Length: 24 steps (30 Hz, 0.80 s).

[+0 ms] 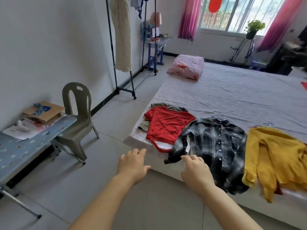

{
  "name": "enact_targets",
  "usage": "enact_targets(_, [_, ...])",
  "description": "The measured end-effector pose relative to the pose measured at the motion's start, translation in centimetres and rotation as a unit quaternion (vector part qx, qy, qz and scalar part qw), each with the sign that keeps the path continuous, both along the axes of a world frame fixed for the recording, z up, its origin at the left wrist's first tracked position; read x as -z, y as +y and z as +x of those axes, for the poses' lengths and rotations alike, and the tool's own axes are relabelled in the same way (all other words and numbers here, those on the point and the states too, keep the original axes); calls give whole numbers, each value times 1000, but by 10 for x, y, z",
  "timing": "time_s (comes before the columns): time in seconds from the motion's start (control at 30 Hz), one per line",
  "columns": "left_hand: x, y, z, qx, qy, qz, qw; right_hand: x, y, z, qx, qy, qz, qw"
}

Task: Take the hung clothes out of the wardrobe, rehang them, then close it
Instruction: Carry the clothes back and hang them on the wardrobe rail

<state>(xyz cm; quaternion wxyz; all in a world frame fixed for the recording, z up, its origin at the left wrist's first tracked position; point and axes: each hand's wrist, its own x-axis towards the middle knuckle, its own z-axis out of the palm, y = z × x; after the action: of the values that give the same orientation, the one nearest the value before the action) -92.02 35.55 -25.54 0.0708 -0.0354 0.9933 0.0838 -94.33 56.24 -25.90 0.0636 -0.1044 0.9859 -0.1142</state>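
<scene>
Head view: left hand and right hand both stretch forward with fingers loose, holding nothing, the right one at the plaid shirt's hem. That shirt lies on the bed between a red T-shirt and a yellow cardigan; a clothes rack stands by the wall beyond.

A home bedroom, seemingly: low bed, clothes rail, pink curtains.

We see the olive garment mostly buried under the red T-shirt; the clothes rack is cut off at the top edge.
</scene>
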Motion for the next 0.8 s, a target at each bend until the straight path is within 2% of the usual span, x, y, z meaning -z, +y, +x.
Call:
enact_targets(0.13, [5,44,-41,29,-18,-11,999,5,36,-36,12,-8,4,1000])
enact_targets(0.3, [15,58,-104,49,-25,-16,998,15,44,-88,16,-31,-3,999])
enact_targets(0.8, [52,14,-358,105,-46,1,993,47,11,-319,70,-67,3,995])
